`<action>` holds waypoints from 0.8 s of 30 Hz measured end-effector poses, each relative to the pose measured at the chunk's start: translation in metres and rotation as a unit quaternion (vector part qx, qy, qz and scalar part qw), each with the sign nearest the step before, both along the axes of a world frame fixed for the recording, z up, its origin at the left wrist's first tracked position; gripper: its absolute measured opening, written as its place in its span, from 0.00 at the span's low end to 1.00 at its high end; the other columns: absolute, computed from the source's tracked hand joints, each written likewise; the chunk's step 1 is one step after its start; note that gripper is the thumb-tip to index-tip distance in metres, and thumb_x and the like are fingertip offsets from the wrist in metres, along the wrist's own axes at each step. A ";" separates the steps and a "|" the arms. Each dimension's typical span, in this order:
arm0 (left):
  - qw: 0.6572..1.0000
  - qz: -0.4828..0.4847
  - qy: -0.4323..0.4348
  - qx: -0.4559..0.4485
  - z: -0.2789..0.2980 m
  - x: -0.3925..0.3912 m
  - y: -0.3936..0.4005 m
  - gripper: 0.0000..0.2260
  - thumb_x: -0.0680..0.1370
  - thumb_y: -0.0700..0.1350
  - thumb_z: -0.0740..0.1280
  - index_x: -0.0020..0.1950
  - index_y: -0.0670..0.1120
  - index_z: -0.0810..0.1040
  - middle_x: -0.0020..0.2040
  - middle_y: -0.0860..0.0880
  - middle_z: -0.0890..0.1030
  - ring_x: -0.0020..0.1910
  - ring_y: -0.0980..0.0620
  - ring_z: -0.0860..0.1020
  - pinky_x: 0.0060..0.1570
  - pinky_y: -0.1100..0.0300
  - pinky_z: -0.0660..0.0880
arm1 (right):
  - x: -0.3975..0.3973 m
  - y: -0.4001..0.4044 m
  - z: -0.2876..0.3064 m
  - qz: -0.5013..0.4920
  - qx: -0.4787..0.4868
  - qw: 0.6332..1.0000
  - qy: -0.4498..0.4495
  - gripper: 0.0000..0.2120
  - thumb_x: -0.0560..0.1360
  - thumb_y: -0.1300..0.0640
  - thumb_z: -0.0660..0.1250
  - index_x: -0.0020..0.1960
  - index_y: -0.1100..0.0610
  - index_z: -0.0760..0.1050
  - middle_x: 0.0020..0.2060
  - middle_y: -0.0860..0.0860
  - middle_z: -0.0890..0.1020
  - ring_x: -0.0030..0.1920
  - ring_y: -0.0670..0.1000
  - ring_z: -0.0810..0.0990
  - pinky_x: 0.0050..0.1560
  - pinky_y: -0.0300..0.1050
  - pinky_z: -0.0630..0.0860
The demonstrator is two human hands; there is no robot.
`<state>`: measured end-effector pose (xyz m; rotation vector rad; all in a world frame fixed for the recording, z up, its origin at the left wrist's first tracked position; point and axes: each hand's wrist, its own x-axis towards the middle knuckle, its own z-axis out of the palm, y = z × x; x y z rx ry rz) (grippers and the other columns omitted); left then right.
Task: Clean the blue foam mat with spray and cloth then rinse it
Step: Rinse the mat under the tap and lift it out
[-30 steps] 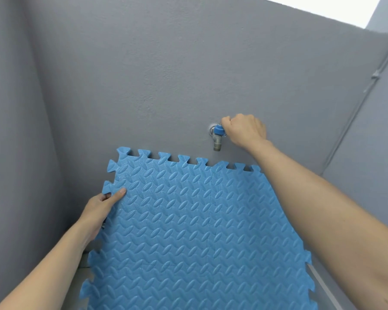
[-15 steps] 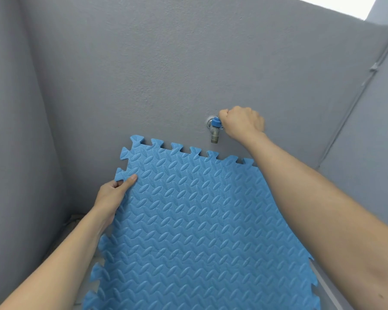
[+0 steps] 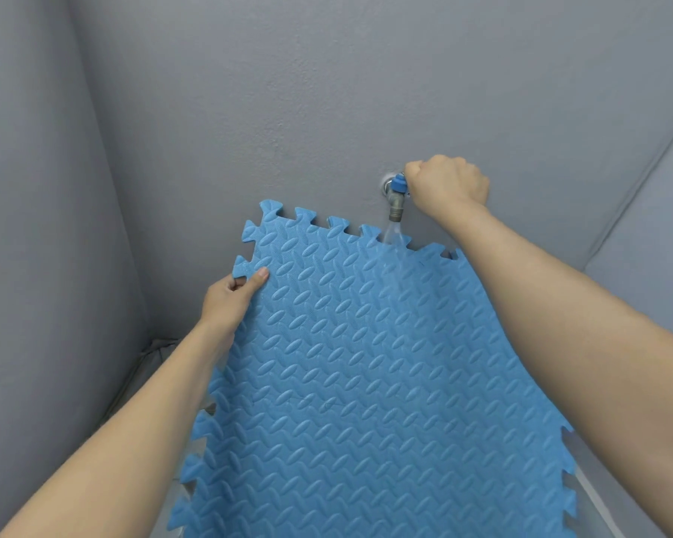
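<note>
While water runs from the tap (image 3: 396,205) onto its top edge, blue foam mat (image 3: 370,382) held tilted against grey wall (image 3: 288,91), left hand (image 3: 232,300) pinching mat's upper-left notched edge, right hand (image 3: 445,186) clenched on blue tap handle (image 3: 398,185) just above mat's top-right.

Ahead: I saw the grey wall (image 3: 327,91) close off everything behind the tap (image 3: 396,200).
Left: a side wall (image 3: 36,227) boxed in my left hand (image 3: 230,300), leaving a narrow gap beside the blue foam mat (image 3: 366,382).
Centre: the mat filled the middle, its top edge just under the tap spout.
Right: my right hand (image 3: 445,186) covered the tap handle; open wall lay beyond.
</note>
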<state>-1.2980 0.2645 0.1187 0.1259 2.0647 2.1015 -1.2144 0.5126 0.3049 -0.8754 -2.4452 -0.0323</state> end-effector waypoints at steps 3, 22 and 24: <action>1.000 0.022 -0.011 0.004 0.000 -0.011 -0.035 0.16 0.70 0.58 0.74 0.46 0.46 0.82 0.45 0.50 0.85 0.46 0.49 0.83 0.52 0.53 0.79 | 0.002 -0.001 0.001 0.010 -0.003 1.000 0.004 0.14 0.77 0.53 0.53 0.46 0.59 0.75 0.52 0.61 0.80 0.50 0.61 0.76 0.44 0.46 0.65; 0.990 0.103 -0.019 0.097 -0.005 -0.048 -0.122 0.08 0.73 0.51 0.73 0.45 0.48 0.80 0.54 0.48 0.82 0.45 0.57 0.81 0.53 0.54 0.76 | 0.001 0.000 -0.001 0.003 -0.011 1.000 0.009 0.20 0.76 0.51 0.52 0.54 0.62 0.77 0.55 0.63 0.80 0.56 0.63 0.77 0.47 0.47 0.67; 0.990 0.100 -0.014 0.101 -0.005 -0.046 -0.100 0.07 0.73 0.50 0.73 0.44 0.48 0.80 0.53 0.49 0.83 0.43 0.57 0.81 0.55 0.55 0.76 | -0.001 0.001 -0.002 -0.004 -0.016 1.000 0.017 0.21 0.76 0.51 0.52 0.55 0.62 0.78 0.55 0.62 0.80 0.57 0.63 0.76 0.47 0.47 0.66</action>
